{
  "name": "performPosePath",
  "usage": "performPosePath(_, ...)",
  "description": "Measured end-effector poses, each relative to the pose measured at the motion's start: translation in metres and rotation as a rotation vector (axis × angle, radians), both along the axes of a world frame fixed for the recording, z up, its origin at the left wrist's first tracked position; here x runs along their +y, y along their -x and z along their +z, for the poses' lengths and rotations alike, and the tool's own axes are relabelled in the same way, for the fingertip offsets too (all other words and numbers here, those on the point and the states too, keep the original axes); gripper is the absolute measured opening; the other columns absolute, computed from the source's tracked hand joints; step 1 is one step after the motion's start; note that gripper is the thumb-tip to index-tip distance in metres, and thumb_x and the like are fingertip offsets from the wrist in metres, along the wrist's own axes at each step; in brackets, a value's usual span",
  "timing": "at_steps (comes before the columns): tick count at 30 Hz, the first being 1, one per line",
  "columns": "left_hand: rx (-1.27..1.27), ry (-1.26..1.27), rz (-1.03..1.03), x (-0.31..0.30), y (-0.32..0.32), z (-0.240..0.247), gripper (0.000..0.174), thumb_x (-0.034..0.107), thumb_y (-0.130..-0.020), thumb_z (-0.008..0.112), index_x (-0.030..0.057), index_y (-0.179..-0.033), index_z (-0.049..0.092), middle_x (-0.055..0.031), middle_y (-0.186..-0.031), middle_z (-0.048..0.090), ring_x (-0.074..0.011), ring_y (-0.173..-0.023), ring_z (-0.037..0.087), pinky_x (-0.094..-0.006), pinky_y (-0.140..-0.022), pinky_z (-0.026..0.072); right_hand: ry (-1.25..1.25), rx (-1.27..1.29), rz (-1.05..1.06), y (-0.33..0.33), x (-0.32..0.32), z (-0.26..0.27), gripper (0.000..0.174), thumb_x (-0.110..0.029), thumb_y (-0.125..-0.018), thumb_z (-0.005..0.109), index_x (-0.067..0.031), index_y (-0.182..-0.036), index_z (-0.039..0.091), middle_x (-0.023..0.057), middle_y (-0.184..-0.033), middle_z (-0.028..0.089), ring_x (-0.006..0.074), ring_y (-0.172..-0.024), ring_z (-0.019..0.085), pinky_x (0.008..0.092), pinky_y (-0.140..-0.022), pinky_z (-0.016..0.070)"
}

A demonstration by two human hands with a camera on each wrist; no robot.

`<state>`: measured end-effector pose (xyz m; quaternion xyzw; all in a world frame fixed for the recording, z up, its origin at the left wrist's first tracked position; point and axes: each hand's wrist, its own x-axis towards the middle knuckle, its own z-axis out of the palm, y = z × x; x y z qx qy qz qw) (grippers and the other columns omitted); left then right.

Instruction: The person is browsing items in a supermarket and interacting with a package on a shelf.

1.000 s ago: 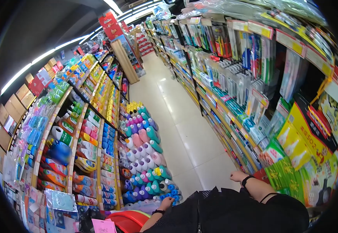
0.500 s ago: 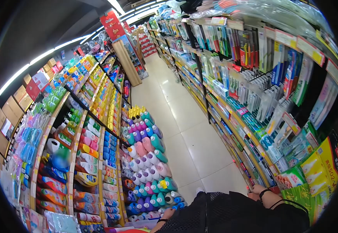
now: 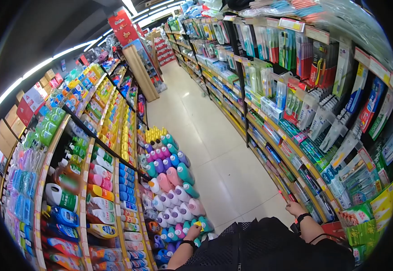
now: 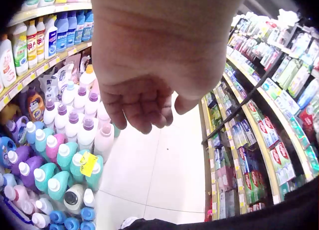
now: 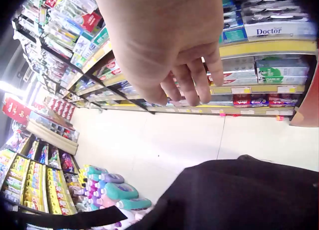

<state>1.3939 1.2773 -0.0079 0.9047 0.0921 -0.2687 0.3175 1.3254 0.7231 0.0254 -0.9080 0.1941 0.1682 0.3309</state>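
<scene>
In the head view the left hand [image 3: 193, 232] hangs beside rows of bottles [image 3: 174, 198] on the floor. The left wrist view shows that hand [image 4: 149, 95] empty, its fingers loosely curled above the floor [image 4: 154, 165]. My right hand [image 3: 295, 208] is low by the right-hand shelf, near its lower boxes. In the right wrist view, that hand [image 5: 172, 55] holds nothing; its fingers hang relaxed in front of shelves of toothpaste boxes [image 5: 283, 70]. Neither hand visibly touches any goods.
A tiled aisle [image 3: 219, 167] runs ahead between two shelf rows. Cleaning bottles [image 3: 62, 197] fill the left shelves; toothbrush packs [image 3: 323, 65] hang on the right. A red display [image 3: 123, 27] stands beyond the left shelves. Yellow packets [image 3: 386, 201] are at the lower right.
The shelves have shifted in the head view, with more hanging packs showing on the right. The red basin seen at the bottom has left view. Both hands have swung slightly.
</scene>
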Motion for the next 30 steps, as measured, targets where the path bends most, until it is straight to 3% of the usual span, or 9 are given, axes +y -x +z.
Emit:
performPosePath(2, 0.031, 0.033, 0.031, 0.005, -0.004, 0.000, 0.039, 0.032, -0.078, 0.047, -0.0040, -0.079, 0.061, -0.0217, -0.079, 0.060, -0.0330, -0.078, 0.058, -0.0390, -0.068, 0.0444, 0.026, 0.000, 0.064, -0.003, 0.009, -0.005, 0.029, -0.025, -0.071, 0.056, -0.0012, -0.086, 0.063, 0.0185, -0.087, 0.061, 0.0318, -0.086, 0.057, 0.0365, -0.078, 0.0446)
performPosePath(3, -0.006, 0.107, 0.048, 0.015, -0.005, -0.020, 0.034, 0.031, -0.079, 0.050, -0.0013, -0.075, 0.059, -0.0061, -0.060, 0.055, -0.0154, -0.053, 0.052, -0.0304, -0.050, 0.0405, 0.038, 0.050, 0.077, -0.005, 0.009, -0.008, 0.029, -0.025, -0.071, 0.056, -0.0015, -0.086, 0.063, 0.0185, -0.087, 0.061, 0.0316, -0.086, 0.057, 0.0365, -0.078, 0.0446)
performPosePath(6, -0.063, 0.078, 0.015, 0.024, 0.012, -0.034, 0.034, 0.030, -0.078, 0.050, -0.0019, -0.074, 0.059, -0.0067, -0.061, 0.056, -0.0162, -0.054, 0.053, -0.0312, -0.051, 0.0412, 0.073, 0.205, 0.119, -0.010, 0.002, -0.020, 0.029, -0.025, -0.069, 0.057, -0.0026, -0.086, 0.064, 0.0184, -0.087, 0.061, 0.0309, -0.085, 0.058, 0.0368, -0.078, 0.0447)
performPosePath(7, 0.120, 0.049, 0.055, 0.027, 0.018, -0.033, 0.039, 0.034, -0.078, 0.048, -0.0027, -0.081, 0.060, -0.0213, -0.081, 0.060, -0.0337, -0.080, 0.058, -0.0392, -0.070, 0.0443, 0.079, 0.262, 0.133, -0.015, -0.001, -0.021, 0.030, -0.026, -0.069, 0.057, -0.0030, -0.086, 0.064, 0.0182, -0.088, 0.061, 0.0307, -0.085, 0.058, 0.0369, -0.078, 0.0447)
performPosePath(10, 0.116, -0.085, 0.004, 0.035, 0.051, -0.033, 0.040, 0.035, -0.078, 0.048, -0.0028, -0.081, 0.060, -0.0210, -0.081, 0.060, -0.0342, -0.080, 0.058, -0.0391, -0.070, 0.0442, 0.121, 0.301, 0.198, -0.041, -0.010, -0.029, 0.031, -0.026, -0.068, 0.057, -0.0033, -0.087, 0.064, 0.0182, -0.088, 0.061, 0.0302, -0.085, 0.058, 0.0374, -0.078, 0.0448)
performPosePath(14, 0.172, -0.049, 0.112, 0.060, 0.099, -0.084, 0.040, 0.035, -0.078, 0.049, -0.0029, -0.081, 0.060, -0.0197, -0.078, 0.060, -0.0323, -0.077, 0.058, -0.0383, -0.068, 0.0442, 0.133, 0.231, 0.215, -0.099, 0.002, -0.026, 0.031, -0.026, -0.068, 0.056, -0.0028, -0.087, 0.064, 0.0184, -0.087, 0.061, 0.0306, -0.085, 0.058, 0.0380, -0.077, 0.0449)
performPosePath(17, 0.210, -0.048, 0.169, 0.060, 0.096, -0.087, 0.040, 0.035, -0.078, 0.049, -0.0030, -0.080, 0.060, -0.0196, -0.077, 0.060, -0.0320, -0.076, 0.058, -0.0382, -0.068, 0.0442, 0.111, 0.182, 0.364, -0.158, 0.016, -0.026, 0.031, -0.026, -0.070, 0.054, -0.0021, -0.088, 0.063, 0.0185, -0.088, 0.061, 0.0318, -0.084, 0.058, 0.0386, -0.076, 0.0451)
performPosePath(24, 0.137, -0.026, 0.217, 0.042, 0.013, -0.070, 0.040, 0.035, -0.078, 0.049, -0.0032, -0.080, 0.060, -0.0192, -0.076, 0.060, -0.0313, -0.075, 0.059, -0.0379, -0.067, 0.0441, -0.014, 0.086, 0.402, -0.286, 0.048, 0.024, 0.031, -0.024, -0.071, 0.054, -0.0007, -0.090, 0.062, 0.0194, -0.088, 0.061, 0.0319, -0.085, 0.058, 0.0374, -0.076, 0.0449)
performPosePath(30, -0.012, 0.017, 0.245, 0.006, -0.116, -0.003, 0.040, 0.035, -0.078, 0.050, -0.0034, -0.079, 0.060, -0.0189, -0.075, 0.060, -0.0306, -0.073, 0.059, -0.0376, -0.066, 0.0441, 0.019, 0.072, 0.447, -0.361, 0.014, -0.012, 0.032, -0.025, -0.071, 0.055, -0.0003, -0.091, 0.061, 0.0187, -0.088, 0.061, 0.0309, -0.084, 0.058, 0.0370, -0.076, 0.0451)
